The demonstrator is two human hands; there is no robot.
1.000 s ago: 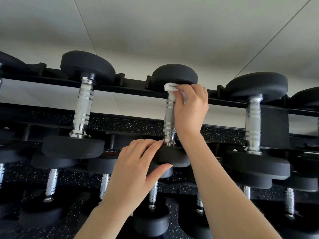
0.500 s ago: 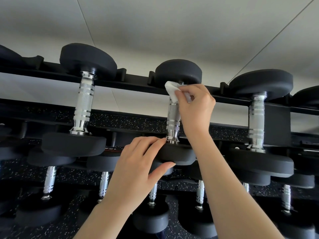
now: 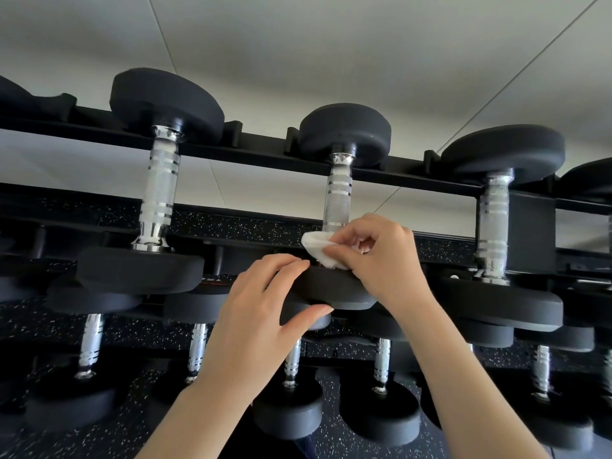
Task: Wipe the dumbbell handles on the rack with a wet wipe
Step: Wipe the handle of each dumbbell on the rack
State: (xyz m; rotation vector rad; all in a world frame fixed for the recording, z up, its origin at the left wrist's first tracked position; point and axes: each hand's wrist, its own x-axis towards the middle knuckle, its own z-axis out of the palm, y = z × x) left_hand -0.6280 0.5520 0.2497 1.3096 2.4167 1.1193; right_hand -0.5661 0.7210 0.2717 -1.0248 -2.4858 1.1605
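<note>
The white wet wipe (image 3: 319, 248) is bunched against the near end of the chrome knurled handle (image 3: 337, 202) of the middle dumbbell (image 3: 344, 137) on the top tier of the black rack (image 3: 258, 154), just above that dumbbell's near head (image 3: 334, 288). The right hand (image 3: 381, 256) pinches the wipe, fingers curled around it. The left hand (image 3: 261, 313) grips the near head, fingers over its top edge and thumb under it. A larger dumbbell (image 3: 159, 180) sits to the left and another (image 3: 493, 220) to the right on the same tier. Smaller dumbbells (image 3: 381, 392) fill the lower tier, over speckled black flooring (image 3: 364, 445)
</note>
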